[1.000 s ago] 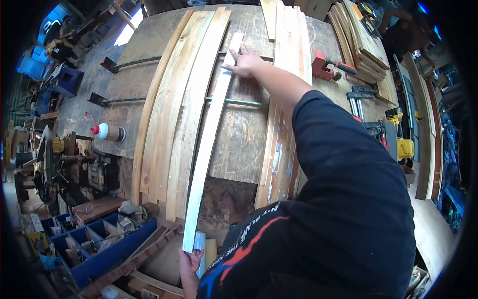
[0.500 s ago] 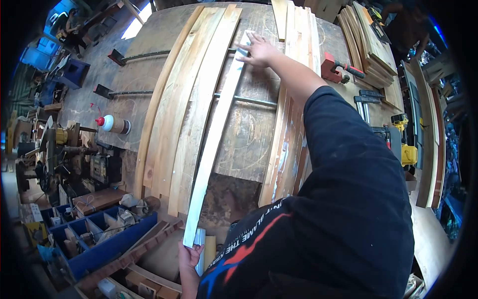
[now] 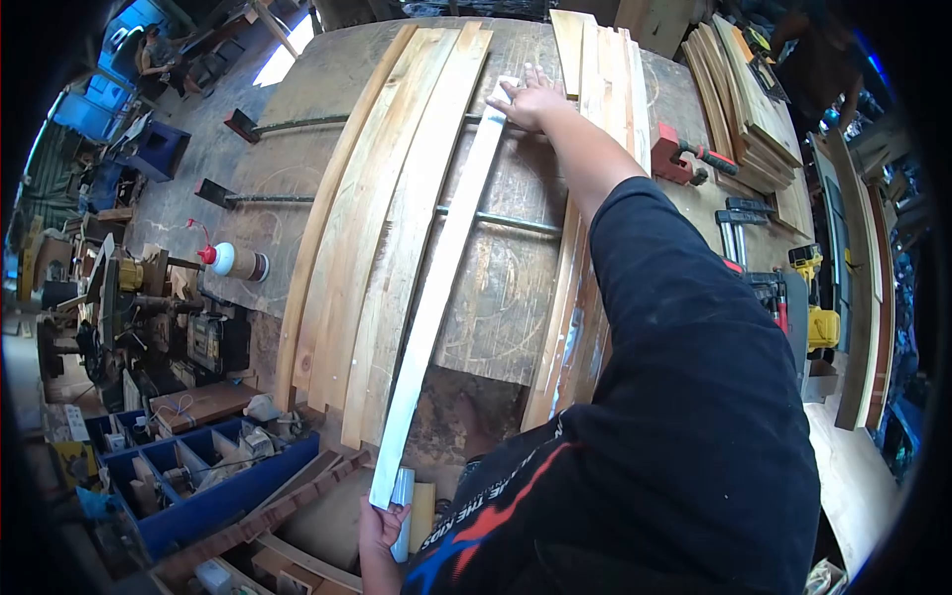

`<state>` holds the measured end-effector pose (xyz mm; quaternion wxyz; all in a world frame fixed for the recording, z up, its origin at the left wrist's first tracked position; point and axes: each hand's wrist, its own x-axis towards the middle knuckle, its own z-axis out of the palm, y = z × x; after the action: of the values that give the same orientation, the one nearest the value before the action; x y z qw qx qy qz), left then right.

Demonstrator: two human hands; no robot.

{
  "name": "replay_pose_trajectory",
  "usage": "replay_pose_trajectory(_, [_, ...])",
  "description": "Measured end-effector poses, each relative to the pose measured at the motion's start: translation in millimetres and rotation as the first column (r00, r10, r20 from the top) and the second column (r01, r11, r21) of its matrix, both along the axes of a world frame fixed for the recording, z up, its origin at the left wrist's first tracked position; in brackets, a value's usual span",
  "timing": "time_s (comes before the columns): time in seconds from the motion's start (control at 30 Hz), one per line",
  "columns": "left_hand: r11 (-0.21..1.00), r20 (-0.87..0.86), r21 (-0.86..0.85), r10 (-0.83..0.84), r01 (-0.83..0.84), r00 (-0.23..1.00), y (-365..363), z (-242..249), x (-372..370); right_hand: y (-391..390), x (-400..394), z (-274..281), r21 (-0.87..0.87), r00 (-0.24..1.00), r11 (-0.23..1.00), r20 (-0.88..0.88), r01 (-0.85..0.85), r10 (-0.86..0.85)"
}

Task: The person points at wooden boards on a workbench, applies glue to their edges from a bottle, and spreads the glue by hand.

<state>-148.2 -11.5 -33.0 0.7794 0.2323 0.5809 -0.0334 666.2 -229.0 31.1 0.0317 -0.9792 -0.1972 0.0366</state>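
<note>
A long, narrow wooden strip [image 3: 448, 268] with a bright, whitish face slants across the middle of the view. My left hand [image 3: 382, 526] grips its near end, fingers closed around it. At the far end, my right hand [image 3: 535, 102] touches the strip with its thumb side, fingers stretched out and spread. To the left of the strip lie several pale boards [image 3: 382, 228] side by side. Bar clamps [image 3: 506, 222] run beneath the boards and the strip. Another group of boards [image 3: 610, 89] stands close together on the right, partly behind my arm.
A glue bottle [image 3: 235, 261] with a red cap lies on the worktable [image 3: 288, 164]. On the right are a red clamp [image 3: 674, 154], stacked boards [image 3: 744, 109] and a yellow-black power tool [image 3: 821, 322]. A blue divided box [image 3: 198, 506] sits lower left. A person [image 3: 159, 61] is in the background.
My right hand has turned at the strip's far end: its fingers lay across the strip and now point away from me. My left hand keeps its grip. The whole view has shifted slightly.
</note>
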Motion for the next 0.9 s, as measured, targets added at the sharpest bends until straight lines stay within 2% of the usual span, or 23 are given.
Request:
replay_pose_trajectory(0.07, [1.000, -0.031, 0.007, 0.029, -0.029, 0.999, -0.1, 1.6, -0.6, 11.6, 2.7, -11.6, -0.016, 0.999, 0.998, 0.015, 0.052, -0.052])
replay_pose_trajectory(0.2, [0.998, -0.059, 0.017, 0.054, -0.053, 0.997, -1.8, 0.9, -2.3, 18.1, -4.5, -12.4, 0.130, 0.993, 0.984, -0.010, -0.118, 0.120])
replay_pose_trajectory(0.3, [0.992, -0.097, -0.002, 0.127, -0.128, 0.987, -1.1, -1.7, -0.2, 23.2, 3.3, -23.4, 0.063, 0.990, 0.992, 0.079, 0.111, -0.116])
replay_pose_trajectory(0.33, [0.997, -0.071, 0.007, 0.071, -0.070, 0.995, -1.0, 0.3, 0.2, 22.3, 3.0, -25.6, 0.007, 0.992, 0.995, 0.075, 0.098, -0.098])
replay_pose_trajectory(0.37, [1.000, -0.047, 0.020, 0.015, -0.014, 0.999, -1.7, 3.5, -0.4, 22.4, 0.6, -28.5, 0.034, 0.999, 0.999, 0.043, 0.004, -0.005])
replay_pose_trajectory(0.43, [0.999, -0.064, 0.017, 0.035, -0.034, 0.997, 1.2, -0.9, -2.9, 17.8, -7.5, -9.2, 0.078, 0.982, 0.979, 0.007, -0.187, 0.187])
replay_pose_trajectory(0.47, [0.998, -0.078, 0.013, 0.062, -0.061, 0.995, 1.2, -3.2, -5.3, 17.0, -7.6, -9.5, 0.104, 0.985, 0.980, 0.040, -0.172, 0.169])
replay_pose_trajectory(0.57, [0.997, -0.085, 0.005, 0.072, -0.072, 0.994, 2.2, -5.7, -3.7, 22.2, 13.3, -28.9, 0.051, 0.991, 0.991, 0.035, 0.127, -0.129])
replay_pose_trajectory(0.6, [0.998, -0.075, 0.013, 0.054, -0.054, 0.996, 0.0, -0.4, -0.8, 21.9, 12.2, -27.4, 0.006, 0.994, 0.995, 0.048, 0.097, -0.097])
replay_pose_trajectory(0.7, [0.999, -0.034, 0.017, 0.038, -0.037, 0.999, -0.2, -2.1, -1.4, 23.4, -7.2, 1.0, 0.041, 0.995, 0.994, -0.023, -0.101, 0.102])
replay_pose_trajectory(0.73, [0.999, -0.022, 0.014, 0.039, -0.039, 0.999, -0.8, -2.3, -4.4, 25.0, -1.7, -6.4, 0.096, 0.997, 0.993, 0.014, -0.074, 0.073])
replay_pose_trajectory(0.83, [1.000, -0.044, 0.022, 0.002, -0.001, 0.999, 0.6, -2.2, 0.1, 30.9, 11.2, -17.7, 0.042, 0.989, 0.988, 0.015, 0.147, -0.148])
replay_pose_trajectory(0.9, [1.000, -0.012, -0.002, 0.006, -0.006, 1.000, 4.8, -9.2, -6.6, 35.0, 9.0, -13.0, 0.029, 0.998, 0.998, 0.000, 0.058, -0.058])
